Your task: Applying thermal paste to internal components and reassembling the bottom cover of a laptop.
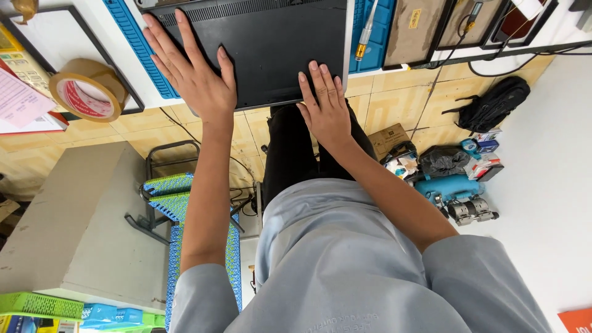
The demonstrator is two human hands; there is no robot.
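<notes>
Laptop (271, 43) lies bottom-up, dark base facing the camera, on a blue mat (132, 43) on the white bench (364, 80). Its near edge sits at the bench edge, right in front of the person.

Left hand (194, 71): flat, fingers spread, palm pressed on the laptop's left part, heel at the near edge. Not gripping anything.

Right hand (327, 108): flat too, fingers together, lying over the laptop's near right corner, wrist hanging off the bench edge. Also not gripping.

Around it:
- Screwdriver (365, 31), yellow collar, on the mat just right of the laptop.
- Tape roll (88, 89), brown, on the bench left of the left hand, well apart from it.
- Grey cabinet (74, 222) on the floor, lower left, with a blue woven chair (169, 203) beside it.
- Black backpack (493, 105) on the floor far right; blue power tool (450, 185) in the clutter below it.
</notes>
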